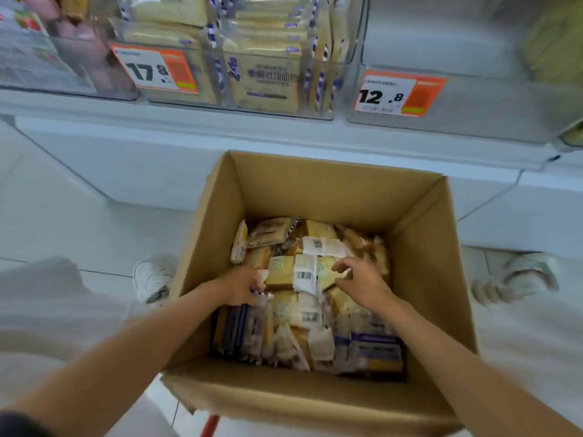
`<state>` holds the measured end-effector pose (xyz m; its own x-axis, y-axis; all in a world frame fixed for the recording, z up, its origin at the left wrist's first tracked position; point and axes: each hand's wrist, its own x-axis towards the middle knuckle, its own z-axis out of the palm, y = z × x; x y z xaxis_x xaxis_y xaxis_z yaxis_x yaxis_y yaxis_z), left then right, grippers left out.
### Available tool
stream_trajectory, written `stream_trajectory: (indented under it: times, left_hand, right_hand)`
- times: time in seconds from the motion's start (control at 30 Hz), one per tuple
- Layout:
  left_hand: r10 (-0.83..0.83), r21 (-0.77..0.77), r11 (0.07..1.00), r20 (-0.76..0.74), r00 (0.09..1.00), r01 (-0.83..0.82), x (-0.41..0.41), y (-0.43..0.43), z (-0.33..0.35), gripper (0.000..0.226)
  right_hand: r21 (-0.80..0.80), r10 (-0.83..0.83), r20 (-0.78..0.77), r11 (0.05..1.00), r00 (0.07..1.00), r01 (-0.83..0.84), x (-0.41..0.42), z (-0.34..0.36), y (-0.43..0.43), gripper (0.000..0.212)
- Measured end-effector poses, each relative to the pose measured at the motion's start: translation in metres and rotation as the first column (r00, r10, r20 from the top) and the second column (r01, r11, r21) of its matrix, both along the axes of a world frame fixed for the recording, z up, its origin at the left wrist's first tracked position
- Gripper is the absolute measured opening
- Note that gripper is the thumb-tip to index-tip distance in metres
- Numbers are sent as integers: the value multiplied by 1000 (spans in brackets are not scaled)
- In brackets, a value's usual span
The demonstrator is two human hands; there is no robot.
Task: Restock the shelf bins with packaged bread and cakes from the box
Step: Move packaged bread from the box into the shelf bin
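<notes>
Two bare forearms reach from the near edge into an open brown cardboard box [331, 190] standing on a white tiled floor [63, 222]. A short red bar [209, 426] shows under the box's near flap, cut off by the frame.

The left hand [243, 285] is low at the left of the box, its fingers curled round the top edge of a purple-and-white wrapped packet [263, 294]; blur smears the fingertips. The right hand [362, 282] hovers over the middle, thumb and forefinger apart and the other fingers loosely bent, gripping nothing.

Between the hands lies a yellow cake slice in clear wrap with a white barcode label [303, 275], one of many jumbled bread and cake packets filling the bottom of the box.

Either side of the box are a white shoe [153, 279] and a blurred pale shoe [530, 272].

Farther off runs a white shelf ledge [220, 127]. On it, a clear plastic bin [321, 89] holds stacked yellow bread packets with purple print [262, 74] behind an orange-and-white tag reading 17.8 [154, 69]. To the right, a second clear bin [473, 99] carries a tag reading 12.8 [399, 93]; what is inside is too blurred to make out.
</notes>
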<state>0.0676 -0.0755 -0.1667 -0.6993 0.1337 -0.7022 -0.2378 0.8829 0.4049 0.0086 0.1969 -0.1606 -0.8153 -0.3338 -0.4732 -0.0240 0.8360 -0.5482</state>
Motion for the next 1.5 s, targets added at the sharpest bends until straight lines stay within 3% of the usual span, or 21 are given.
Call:
stream_trajectory:
  times: [0.1,0.17,0.23,0.3,0.37,0.43,0.5,0.53,0.6,0.63,0.67,0.77,0.87,1.0,1.1,1.17,1.27,1.33,1.43,1.5]
  left_hand:
    - [108,169,982,-141,984,-83,-17,8,20,12]
    - [252,279,942,-221,942,-187,-35,15,45,18]
    - [383,430,865,-237,893,-257,-46,25,74,17]
    - [403,544,806,-219,888,-232,-49,34,96,15]
    - [371,580,796,-237,898,-175,-45,40,107,15]
    - [335,549,822,-246,910,-155,-40,40,105,26]
    - [361,525,823,-192,913,-215,-35,39,96,46]
    - [451,576,751,-93,888,-321,-33,38,91,57]
    - [645,657,419,270,714,-627,-27,40,85,65]
    - [645,634,268,441,624,-725,-23,42,82,61]
    - [601,615,214,530,598,-759,-20,44,80,50]
    - [519,600,328,531,670,-730,-14,50,69,37]
    - [648,556,304,475,596,-774,-12,48,52,39]
    - [730,529,256,442,520,-809,-8,34,32,38]
    - [728,505,257,460,508,-824,-4,32,24,39]
    - [718,501,253,477,508,-828,-2,33,23,37]
    - [712,492,250,491,503,-834,-1,33,24,38]
    - [715,487,242,495,493,-839,-2,31,26,35]
    - [725,479,204,513,460,-854,-5,26,34,33]
    - [730,499,143,530,431,-855,-7,24,42,32]
  right_hand:
    - [-112,-68,61,991,996,74,0,-4,0,18]
    - [-218,-188,166,950,968,222,-2,4,-4,19]
    - [-271,-330,427,841,842,467,-6,15,-6,35]
    - [-256,-317,718,707,619,660,-11,24,-4,46]
    - [-265,-228,856,576,464,773,-14,32,0,42]
    - [-285,-215,882,463,419,839,-14,38,3,37]
    - [-358,-225,852,409,473,839,-16,41,8,33]
    - [-413,-216,822,410,526,813,-17,41,12,33]
    - [-490,-196,760,453,619,745,-17,41,19,38]
    - [-503,-178,744,484,644,716,-16,43,21,39]
    - [-508,-166,731,517,662,689,-14,43,22,39]
    - [-506,-124,689,623,715,596,-8,47,21,40]
    - [-451,-132,587,766,799,458,-4,41,30,44]
    - [-147,-32,441,983,897,107,7,9,52,56]
    - [93,86,511,984,855,-155,18,-19,56,65]
    - [186,141,475,949,869,-256,22,-33,56,57]
    - [148,148,453,960,879,-238,17,-25,54,35]
    - [58,113,413,987,904,-150,6,1,49,34]
    - [-50,43,142,998,989,-36,-18,47,31,44]
    - [-159,-27,-81,987,996,14,-27,73,10,32]
